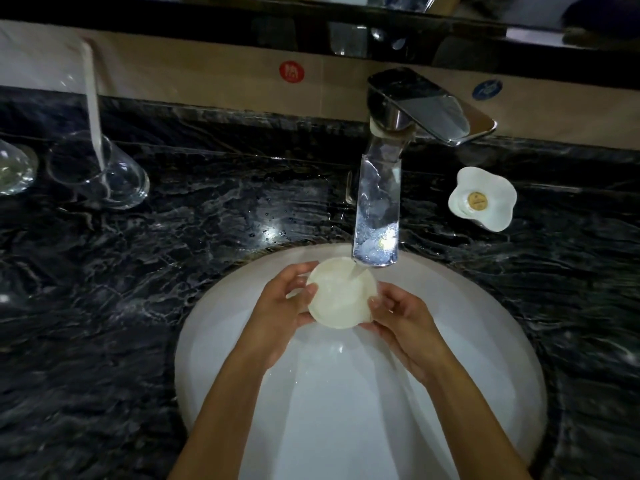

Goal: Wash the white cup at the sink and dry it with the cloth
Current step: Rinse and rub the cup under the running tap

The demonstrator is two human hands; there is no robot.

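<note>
From the head view, the white cup (341,292) sits over the sink (485,306), directly under the tap (379,202), with water running into its open mouth. The left hand (277,306) grasps the cup's left side, fingers curled round the rim. The right hand (401,323) grips its right side, thumb on the wall, both forearms reaching up from below.

A dim, wide-angle view. Light seems to fall from above, brightest on the white sink (485,341), while the dark marble counter (104,306) fades to near black toward its left and right edges. Small glare spots shine on the wet counter and the chrome faucet (377,209). Straight lines bow at the edges. Fine detail is soft and smeared.
</note>
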